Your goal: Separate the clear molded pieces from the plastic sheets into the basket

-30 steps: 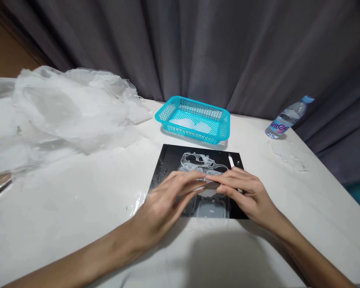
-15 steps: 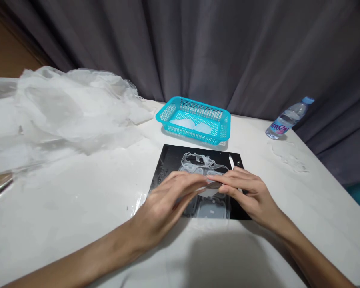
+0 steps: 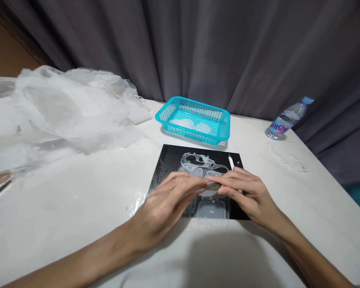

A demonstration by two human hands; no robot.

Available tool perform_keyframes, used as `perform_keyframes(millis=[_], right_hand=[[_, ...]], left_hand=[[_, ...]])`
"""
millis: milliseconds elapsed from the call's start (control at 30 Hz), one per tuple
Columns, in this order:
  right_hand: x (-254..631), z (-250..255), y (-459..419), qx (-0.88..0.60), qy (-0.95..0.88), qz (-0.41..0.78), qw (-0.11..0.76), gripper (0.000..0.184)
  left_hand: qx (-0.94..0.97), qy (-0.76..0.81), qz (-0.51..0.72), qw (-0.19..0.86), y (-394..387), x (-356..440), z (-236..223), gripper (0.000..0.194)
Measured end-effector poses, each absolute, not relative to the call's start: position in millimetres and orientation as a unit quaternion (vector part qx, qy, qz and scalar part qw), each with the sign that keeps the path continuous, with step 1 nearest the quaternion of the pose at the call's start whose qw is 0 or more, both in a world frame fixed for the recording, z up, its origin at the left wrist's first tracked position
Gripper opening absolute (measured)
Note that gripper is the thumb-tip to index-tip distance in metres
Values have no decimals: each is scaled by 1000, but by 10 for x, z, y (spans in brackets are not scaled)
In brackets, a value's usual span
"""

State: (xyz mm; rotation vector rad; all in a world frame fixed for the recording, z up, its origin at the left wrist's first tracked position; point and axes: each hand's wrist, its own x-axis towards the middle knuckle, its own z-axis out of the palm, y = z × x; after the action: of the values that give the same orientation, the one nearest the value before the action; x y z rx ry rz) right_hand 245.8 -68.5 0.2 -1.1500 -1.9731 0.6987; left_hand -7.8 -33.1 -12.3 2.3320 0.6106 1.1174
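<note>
Both hands meet over a black board (image 3: 171,160) on the white table. Between my left hand (image 3: 171,196) and my right hand (image 3: 247,192) is a thin translucent piece (image 3: 213,186), its near edge pale and rounded. The fingertips and thumbs of each hand are closed on it, hiding much of its shape. Under the hands, the board bears cloudy see-through pieces with rounded outlines (image 3: 211,209). Thin clear scraps (image 3: 198,160) lie tangled toward its far side. A white pen-like tool (image 3: 231,161) rests at the board's right, partly behind my right hand.
A turquoise basket (image 3: 225,134) holding white translucent pieces (image 3: 204,128) stands beyond the board. Thin white sheeting (image 3: 69,104) is heaped at left. A water bottle (image 3: 285,122) stands at right, near a clear scrap (image 3: 289,158). A grey curtain (image 3: 213,52) hangs behind the table.
The fingers have shifted very slightly around the translucent piece, which both hands keep holding. Everything else lies as before.
</note>
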Motion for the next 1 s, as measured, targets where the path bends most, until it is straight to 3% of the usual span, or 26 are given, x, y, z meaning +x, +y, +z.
perform_keyframes(millis=[533, 1000], right_hand=[[2458, -27, -693, -443, -772, 265, 370, 30], [2446, -30, -700, -437, -775, 264, 371, 33]], left_hand=[[870, 184, 408, 206, -291, -112, -214, 52], [874, 165, 412, 198, -290, -127, -234, 52]])
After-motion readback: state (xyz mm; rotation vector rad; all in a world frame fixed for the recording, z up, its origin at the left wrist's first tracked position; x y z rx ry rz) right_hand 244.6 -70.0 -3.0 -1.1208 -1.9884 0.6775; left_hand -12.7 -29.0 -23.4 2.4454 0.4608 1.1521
